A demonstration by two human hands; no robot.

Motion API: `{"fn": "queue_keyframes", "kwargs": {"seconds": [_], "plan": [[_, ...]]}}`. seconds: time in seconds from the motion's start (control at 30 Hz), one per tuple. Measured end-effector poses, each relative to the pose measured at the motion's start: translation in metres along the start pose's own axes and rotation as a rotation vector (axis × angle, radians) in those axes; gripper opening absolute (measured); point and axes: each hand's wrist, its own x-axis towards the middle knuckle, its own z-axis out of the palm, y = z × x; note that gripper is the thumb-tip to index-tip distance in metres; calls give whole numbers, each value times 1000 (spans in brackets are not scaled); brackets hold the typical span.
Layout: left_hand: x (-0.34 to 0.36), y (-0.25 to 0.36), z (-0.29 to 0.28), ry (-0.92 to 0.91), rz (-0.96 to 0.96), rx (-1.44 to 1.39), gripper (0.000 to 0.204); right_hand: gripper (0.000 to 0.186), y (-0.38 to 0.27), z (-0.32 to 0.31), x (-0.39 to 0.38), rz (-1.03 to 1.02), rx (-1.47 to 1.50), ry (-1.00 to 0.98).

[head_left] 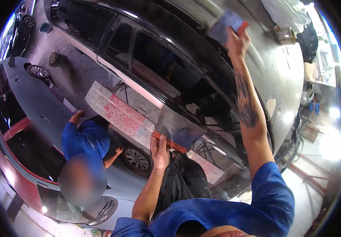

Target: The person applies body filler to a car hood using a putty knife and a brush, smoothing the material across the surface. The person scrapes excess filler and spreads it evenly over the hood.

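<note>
Above the dark car's roof (273,75), your right hand (237,39) is clenched on a small spreader (227,24), blurred, its blade pressed to the grey filler patch; hold it flat and draw evenly. Lower down, your left hand (159,152) grips the orange-edged wide metal blade (178,130) by its spine; keep it level and close.

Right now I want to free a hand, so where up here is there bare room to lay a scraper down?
The grey car roof is bare right of the right hand, which holds one scraper. The perforated platform is bare left of the left hand and its wide scraper. It is crowded below, by the person in blue.
</note>
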Motion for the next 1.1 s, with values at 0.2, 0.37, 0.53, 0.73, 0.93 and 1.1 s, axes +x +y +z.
{"fn": "queue_keyframes", "kwargs": {"seconds": [0.2, 0.37, 0.53, 0.73, 0.93, 1.1], "plan": [[2, 6, -1, 112, -31, -42, 10, 19, 8, 53, 23, -108, -140, 12], [-2, -2, -4, 78, -4, -56, 28, 20, -19, 155, 48, -351, -244, 39], [-4, -6, -3, 120, 22, -81, 28, 28, -27, 165, 61, -261, -250, -59], [-2, -1, 6, 73, 56, -156, 26, 22, 6, 40, 30, -117, 13, -98], [-9, -2, 24, 38, 31, -120, 25, 26, -20, 19, 18, 193, -169, -19], [-18, 19, 38, -76, -14, -23, 22, 17, -37, -22, 15, 462, 620, 42]]}}
